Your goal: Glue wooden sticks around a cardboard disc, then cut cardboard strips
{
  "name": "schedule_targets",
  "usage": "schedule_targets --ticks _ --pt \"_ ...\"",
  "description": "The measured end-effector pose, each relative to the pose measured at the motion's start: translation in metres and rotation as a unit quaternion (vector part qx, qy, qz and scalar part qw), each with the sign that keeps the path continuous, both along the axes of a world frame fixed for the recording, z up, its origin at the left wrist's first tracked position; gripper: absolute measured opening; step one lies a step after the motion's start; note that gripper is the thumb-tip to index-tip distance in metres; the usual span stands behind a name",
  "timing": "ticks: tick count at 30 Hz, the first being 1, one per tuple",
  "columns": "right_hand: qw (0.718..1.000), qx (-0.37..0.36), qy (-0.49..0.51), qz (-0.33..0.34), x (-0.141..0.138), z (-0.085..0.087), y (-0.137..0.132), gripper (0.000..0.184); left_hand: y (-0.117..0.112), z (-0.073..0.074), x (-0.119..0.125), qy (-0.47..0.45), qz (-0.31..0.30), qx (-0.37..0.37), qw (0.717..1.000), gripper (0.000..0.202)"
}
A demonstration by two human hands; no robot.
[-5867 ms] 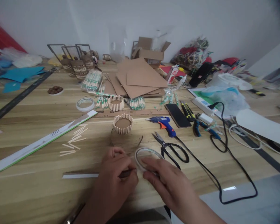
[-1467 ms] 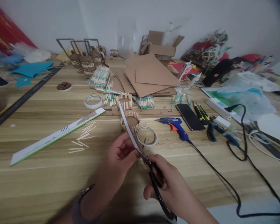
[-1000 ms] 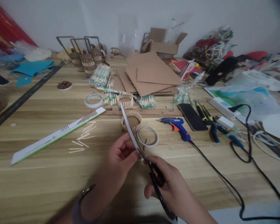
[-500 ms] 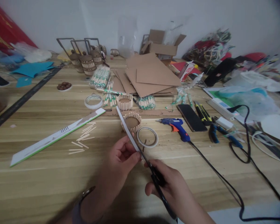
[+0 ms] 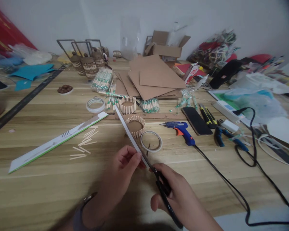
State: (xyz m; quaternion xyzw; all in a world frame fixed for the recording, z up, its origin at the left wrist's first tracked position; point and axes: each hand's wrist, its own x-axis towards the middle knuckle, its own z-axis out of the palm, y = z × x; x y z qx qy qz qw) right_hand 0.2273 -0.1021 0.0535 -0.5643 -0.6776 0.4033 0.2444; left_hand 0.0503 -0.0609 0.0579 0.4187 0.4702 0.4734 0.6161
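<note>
My left hand (image 5: 124, 170) pinches the near end of a long narrow white strip (image 5: 127, 131) that points away over the wooden table (image 5: 38, 189). My right hand (image 5: 177, 195) grips black scissors (image 5: 162, 187), whose blades meet the strip's near end beside my left fingers. Just beyond lie a roll of tape (image 5: 151, 141) and a small round basket of wooden sticks (image 5: 135, 126), with a second stick basket (image 5: 127, 105) behind it.
A blue glue gun (image 5: 181, 130) with a black cord (image 5: 231, 186) lies to the right, beside a phone (image 5: 197, 116) and cutters. A long white-green ruler (image 5: 55, 142) and loose sticks (image 5: 83, 146) lie left. Cardboard sheets (image 5: 154, 77) and clutter fill the back.
Since 5.9 s ago my right hand left the tape roll and took up the scissors. Over the last second the strip's far end swung slightly left and the blades worked along its near end.
</note>
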Motion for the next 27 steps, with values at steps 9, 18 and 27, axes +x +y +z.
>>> schedule_targets --ticks 9,18,27 --pt "1.000 -0.009 -0.017 0.011 0.000 0.002 0.001 0.046 -0.002 -0.008 0.001 0.013 -0.013 0.008 1.000 0.024" --pt "1.000 0.009 0.013 0.008 -0.002 -0.005 0.000 0.030 -0.005 -0.009 0.001 0.017 -0.027 0.016 0.999 0.025" --pt "0.998 -0.033 0.045 0.003 -0.001 -0.008 -0.002 0.031 -0.006 -0.007 0.002 0.014 -0.034 0.019 0.999 0.025"
